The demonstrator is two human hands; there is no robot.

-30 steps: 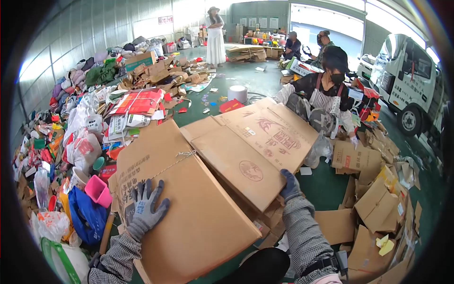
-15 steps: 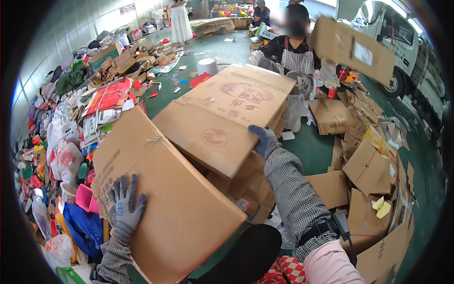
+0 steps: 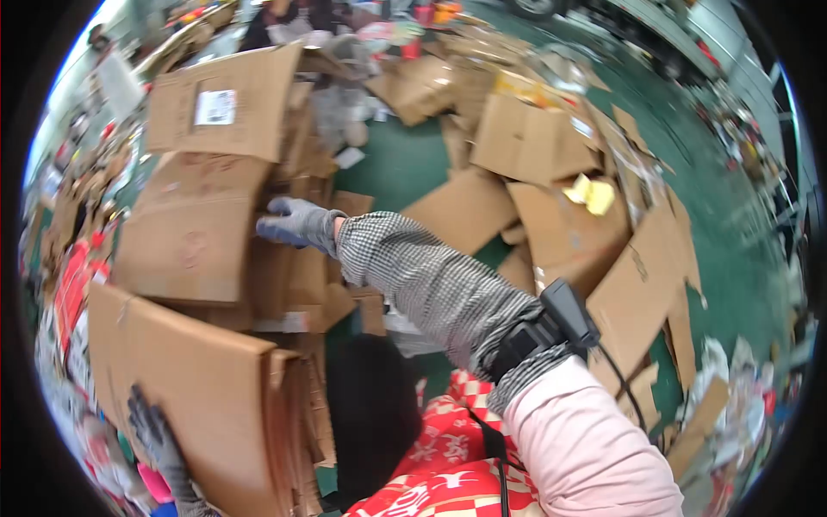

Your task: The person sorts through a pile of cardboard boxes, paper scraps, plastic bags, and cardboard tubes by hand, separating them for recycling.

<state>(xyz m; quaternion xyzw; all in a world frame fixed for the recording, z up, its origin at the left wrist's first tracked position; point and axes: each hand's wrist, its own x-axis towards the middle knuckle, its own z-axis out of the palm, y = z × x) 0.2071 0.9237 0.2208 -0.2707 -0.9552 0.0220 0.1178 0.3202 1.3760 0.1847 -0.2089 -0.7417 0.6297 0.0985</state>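
My left hand (image 3: 159, 439), in a grey work glove, lies flat with fingers stretched on a tied bundle of flattened cardboard boxes (image 3: 194, 370) at the lower left. My right hand (image 3: 297, 222), gloved as well, reaches left with its fingers out, right at the side edge of a flattened carton with red print (image 3: 194, 220). Nothing shows in its grasp. Over the far part of that carton lies a cardboard piece with a white label (image 3: 215, 108). More folded cardboard (image 3: 301, 267) is stacked beneath and beside my right hand.
Loose flattened boxes (image 3: 560, 224) spread over the green floor to the right, with a crumpled yellow paper (image 3: 592, 195) among them. Plastic bags and scraps (image 3: 724, 414) lie at the lower right. A truck (image 3: 620, 34) stands at the back; mixed waste lines the left.
My view has swung right and down. The labelled cardboard piece, in the air before, now rests on the printed carton. My right hand has come off the carton's edge; my left stays on the bundle.
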